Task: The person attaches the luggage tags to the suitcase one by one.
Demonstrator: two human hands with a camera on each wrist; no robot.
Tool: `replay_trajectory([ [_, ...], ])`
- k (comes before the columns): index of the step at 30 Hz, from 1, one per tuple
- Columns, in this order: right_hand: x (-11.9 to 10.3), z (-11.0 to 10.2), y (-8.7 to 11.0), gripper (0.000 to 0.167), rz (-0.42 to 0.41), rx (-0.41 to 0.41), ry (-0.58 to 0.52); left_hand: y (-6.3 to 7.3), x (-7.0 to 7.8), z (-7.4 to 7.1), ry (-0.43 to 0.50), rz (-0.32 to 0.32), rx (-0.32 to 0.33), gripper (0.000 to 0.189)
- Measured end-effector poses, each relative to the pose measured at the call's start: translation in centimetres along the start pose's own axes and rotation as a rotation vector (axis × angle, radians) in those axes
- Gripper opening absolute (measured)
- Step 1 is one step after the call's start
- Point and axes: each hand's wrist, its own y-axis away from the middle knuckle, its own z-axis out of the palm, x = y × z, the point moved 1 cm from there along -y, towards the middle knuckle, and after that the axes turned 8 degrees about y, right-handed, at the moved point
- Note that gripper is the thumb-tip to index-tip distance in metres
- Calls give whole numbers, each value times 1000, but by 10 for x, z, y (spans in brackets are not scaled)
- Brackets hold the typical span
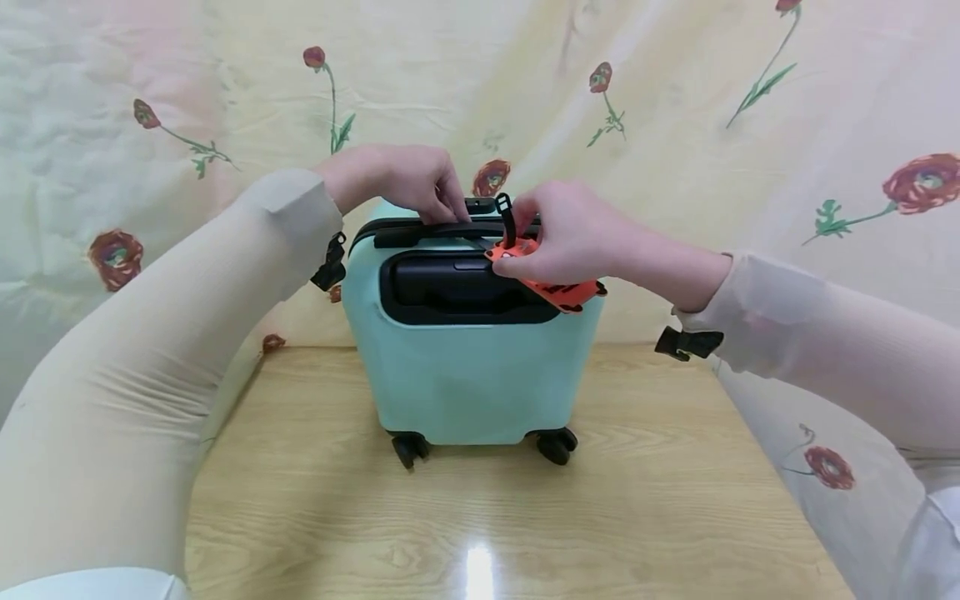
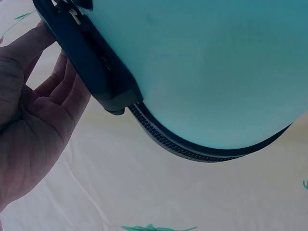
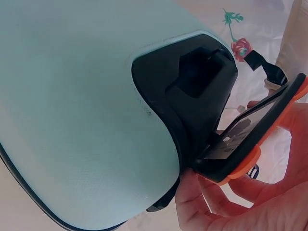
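Observation:
A mint-green suitcase (image 1: 480, 379) stands upright on its black wheels, its zip (image 2: 163, 140) running round the edge. My left hand (image 1: 427, 185) reaches over the top and grips the black carry handle (image 1: 405, 237); in the left wrist view the fingers (image 2: 53, 89) come up behind that handle. On the right, my right hand (image 1: 573, 237) pinches an orange luggage tag (image 1: 567, 294) with a black strap (image 1: 508, 223), whose buckle end sticks up above the handle. The right wrist view shows the tag's black-framed window (image 3: 245, 125) side-on, fingers behind it.
Below the carry handle lies the recessed black pull handle (image 1: 450, 281) in the suitcase's face. A wooden table (image 1: 487, 517) carries the suitcase, with a flower-patterned cloth (image 1: 247, 50) hanging behind and at the sides. Black straps (image 1: 688, 342) hang from both sleeves.

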Motion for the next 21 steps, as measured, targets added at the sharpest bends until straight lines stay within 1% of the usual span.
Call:
replay_trajectory([
  [6, 0, 2, 3, 30, -26, 27, 11, -2, -1, 0, 14, -10, -4, 25],
  [12, 0, 9, 1, 29, -50, 60, 23, -1, -13, 2, 44, -18, -12, 24],
  [16, 0, 12, 1, 28, -69, 81, 37, -1, -16, 2, 2, -19, -47, 24],
  [21, 2, 14, 6, 30, -78, 114, 83, -4, -11, 1, -61, -3, -92, 26],
])
